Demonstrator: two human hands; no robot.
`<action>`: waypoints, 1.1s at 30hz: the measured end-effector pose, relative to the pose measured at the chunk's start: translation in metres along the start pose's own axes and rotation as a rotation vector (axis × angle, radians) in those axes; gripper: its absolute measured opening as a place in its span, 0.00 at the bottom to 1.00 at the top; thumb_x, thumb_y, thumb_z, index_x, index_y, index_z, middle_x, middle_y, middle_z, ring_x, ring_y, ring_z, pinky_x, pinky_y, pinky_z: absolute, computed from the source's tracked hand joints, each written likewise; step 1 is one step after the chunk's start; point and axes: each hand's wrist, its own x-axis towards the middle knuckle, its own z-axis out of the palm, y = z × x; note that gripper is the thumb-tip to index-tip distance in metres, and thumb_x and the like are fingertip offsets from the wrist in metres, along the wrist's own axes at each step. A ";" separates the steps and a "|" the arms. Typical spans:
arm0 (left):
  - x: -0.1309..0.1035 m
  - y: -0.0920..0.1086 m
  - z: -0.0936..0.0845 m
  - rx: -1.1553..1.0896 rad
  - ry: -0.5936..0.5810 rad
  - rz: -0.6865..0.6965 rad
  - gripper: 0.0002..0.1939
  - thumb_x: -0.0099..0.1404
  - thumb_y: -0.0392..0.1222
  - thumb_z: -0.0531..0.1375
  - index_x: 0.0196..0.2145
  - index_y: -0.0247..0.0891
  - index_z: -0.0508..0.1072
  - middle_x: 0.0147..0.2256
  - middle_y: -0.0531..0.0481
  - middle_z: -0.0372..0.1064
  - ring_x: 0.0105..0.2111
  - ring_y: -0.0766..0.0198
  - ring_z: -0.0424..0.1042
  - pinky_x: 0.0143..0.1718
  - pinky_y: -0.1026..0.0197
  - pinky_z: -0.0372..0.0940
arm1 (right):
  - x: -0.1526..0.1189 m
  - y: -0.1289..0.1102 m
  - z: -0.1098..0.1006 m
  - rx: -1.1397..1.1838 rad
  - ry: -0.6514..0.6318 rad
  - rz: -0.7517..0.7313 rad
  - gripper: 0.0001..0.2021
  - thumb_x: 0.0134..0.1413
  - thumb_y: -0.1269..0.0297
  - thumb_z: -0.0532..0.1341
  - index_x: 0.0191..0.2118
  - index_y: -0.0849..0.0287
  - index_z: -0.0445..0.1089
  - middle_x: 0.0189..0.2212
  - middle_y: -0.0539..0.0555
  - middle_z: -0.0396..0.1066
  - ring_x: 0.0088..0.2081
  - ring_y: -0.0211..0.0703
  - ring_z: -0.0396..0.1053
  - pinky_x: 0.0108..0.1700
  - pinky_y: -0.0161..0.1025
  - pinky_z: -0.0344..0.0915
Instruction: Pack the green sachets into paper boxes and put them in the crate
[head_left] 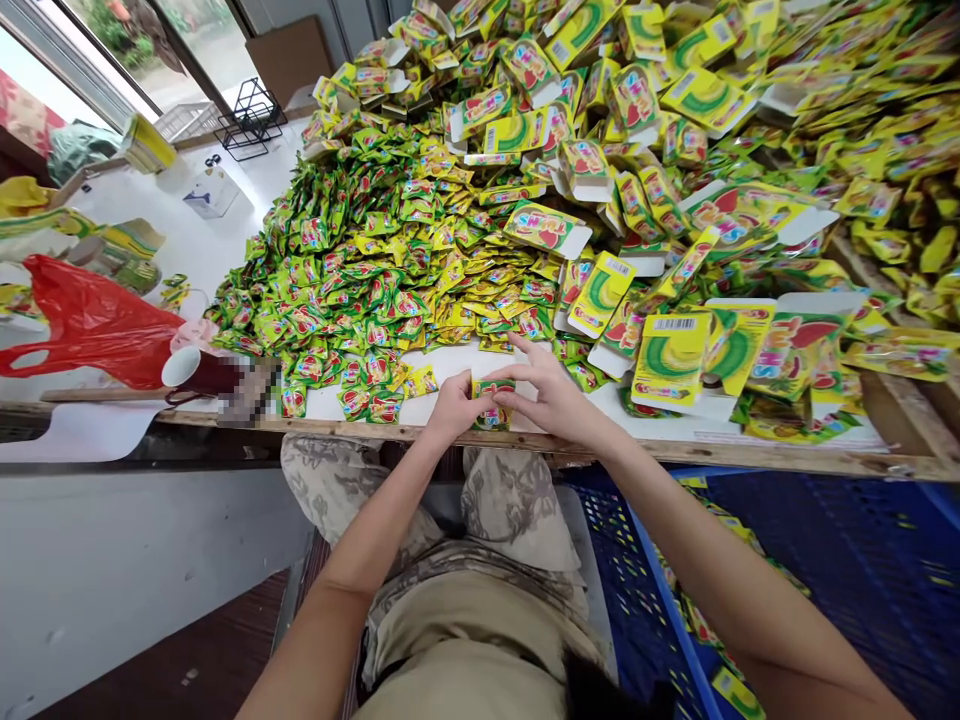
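OK so far left there's a red plastic bag (pixel 97 320) slumped on the bench (pixel 450 358), one handle loop flopping out toward the left. A yellow container (pixel 148 145) sits further back, tilted. Next up is a dark mug (pixel 206 372) with a pale inside, near the front edge, with a pixelated patch right beside it. Behind that, a little white box (pixel 211 192) and then a black wire rack (pixel 251 120), near the window side.

Then the mess starts: a huge heap of small green and yellow sachets (pixel 360 270), with a few strays spilling down almost to the wooden front edge.

Just right of those strays, the left hand (pixel 455 405) has hold of a small green-and-yellow packet (pixel 493 408) by its left side, thumb across the face. That packet is right at the front edge of the bench, between the two hands. The right hand (pixel 551 395) comes in from the other side, fingertips at the packet's upper right and index finger stuck out forward. Can't tell if it's actually gripping or just touching.

Right of that, yellow cartons (pixel 670 360) with white flaps lie jumbled over more sachets, piled way back. Lower right, below the bench, is a blue crate (pixel 847 540) with more yellow and green packs showing at its left.
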 end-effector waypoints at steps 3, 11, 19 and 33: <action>-0.001 0.002 0.001 -0.033 -0.035 -0.002 0.18 0.50 0.46 0.67 0.36 0.33 0.73 0.32 0.51 0.71 0.33 0.65 0.67 0.39 0.62 0.63 | -0.007 0.002 -0.004 -0.021 0.079 0.039 0.10 0.57 0.60 0.60 0.42 0.53 0.75 0.63 0.60 0.54 0.64 0.57 0.52 0.59 0.59 0.54; 0.001 -0.002 0.001 -0.047 0.003 -0.032 0.21 0.45 0.49 0.70 0.31 0.33 0.72 0.27 0.53 0.69 0.31 0.64 0.67 0.36 0.61 0.63 | -0.001 -0.003 -0.018 -0.094 -0.037 -0.037 0.08 0.57 0.62 0.59 0.36 0.54 0.76 0.60 0.60 0.61 0.61 0.55 0.57 0.58 0.58 0.57; 0.000 0.004 0.002 -0.061 -0.063 -0.014 0.21 0.48 0.50 0.69 0.34 0.32 0.73 0.30 0.50 0.71 0.31 0.65 0.67 0.36 0.62 0.62 | -0.008 0.004 -0.009 0.374 0.069 0.129 0.17 0.57 0.53 0.59 0.51 0.52 0.70 0.57 0.59 0.64 0.57 0.50 0.63 0.55 0.51 0.63; 0.004 0.007 0.000 -0.420 -0.202 -0.204 0.30 0.53 0.66 0.61 0.39 0.35 0.75 0.38 0.45 0.75 0.43 0.56 0.72 0.46 0.57 0.64 | 0.017 0.007 0.008 1.171 -0.280 0.578 0.22 0.45 0.53 0.67 0.46 0.58 0.74 0.46 0.59 0.76 0.48 0.52 0.71 0.55 0.51 0.64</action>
